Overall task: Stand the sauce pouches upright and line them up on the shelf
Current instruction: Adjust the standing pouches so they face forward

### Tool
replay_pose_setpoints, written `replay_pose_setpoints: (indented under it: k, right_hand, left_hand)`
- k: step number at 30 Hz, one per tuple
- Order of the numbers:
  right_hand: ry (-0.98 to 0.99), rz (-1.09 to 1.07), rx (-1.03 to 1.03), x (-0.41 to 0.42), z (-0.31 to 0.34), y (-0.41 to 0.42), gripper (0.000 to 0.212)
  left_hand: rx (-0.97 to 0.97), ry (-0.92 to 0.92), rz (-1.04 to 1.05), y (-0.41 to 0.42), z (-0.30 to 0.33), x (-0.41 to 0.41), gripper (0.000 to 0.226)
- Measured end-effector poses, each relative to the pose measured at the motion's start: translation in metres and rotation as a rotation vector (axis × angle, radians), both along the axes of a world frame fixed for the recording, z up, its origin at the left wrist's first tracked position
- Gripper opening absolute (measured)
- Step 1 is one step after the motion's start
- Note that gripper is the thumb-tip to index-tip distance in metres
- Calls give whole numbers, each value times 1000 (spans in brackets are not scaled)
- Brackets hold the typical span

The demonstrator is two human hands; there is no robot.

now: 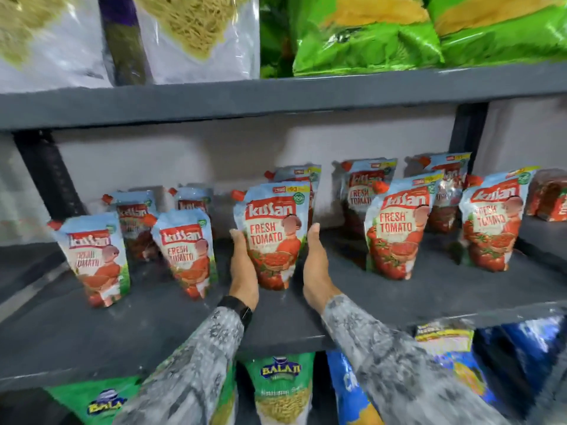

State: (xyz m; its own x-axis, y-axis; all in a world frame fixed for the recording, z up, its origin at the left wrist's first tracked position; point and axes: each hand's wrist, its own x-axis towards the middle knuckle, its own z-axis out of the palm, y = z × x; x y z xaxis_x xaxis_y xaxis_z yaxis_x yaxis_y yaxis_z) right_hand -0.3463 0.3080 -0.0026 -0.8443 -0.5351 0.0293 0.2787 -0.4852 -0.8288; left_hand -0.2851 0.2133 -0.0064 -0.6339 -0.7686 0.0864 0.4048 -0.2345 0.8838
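Note:
Several red-and-blue tomato sauce pouches stand upright on the dark middle shelf (153, 326) in a front row and a back row. The centre front pouch (273, 231) stands between my hands. My left hand (242, 268) lies flat against its left side, fingers straight. Flat against its right side is my right hand (316, 265), fingers straight too. Two front pouches (95, 259) (187, 253) stand to the left, two more (395, 231) (494, 222) to the right. Back-row pouches (368, 191) are partly hidden behind the front ones.
A dark upright post (49, 176) rises at the shelf's left, another (466, 136) at the right. The shelf above (276, 96) holds noodle bags and green snack bags. Below the shelf edge hang green and blue snack packets (282, 384).

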Motion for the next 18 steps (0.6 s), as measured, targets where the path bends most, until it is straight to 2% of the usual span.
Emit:
replay_pose_setpoints:
  k: [8, 18]
  right_hand:
    - [-51, -22, 70, 3, 3, 3, 69]
    - [-21, -49, 76, -19, -4, 39, 62]
  left_hand:
    - [50, 3, -96, 13, 4, -1, 62]
    - [50, -5, -182, 53, 1, -15, 67]
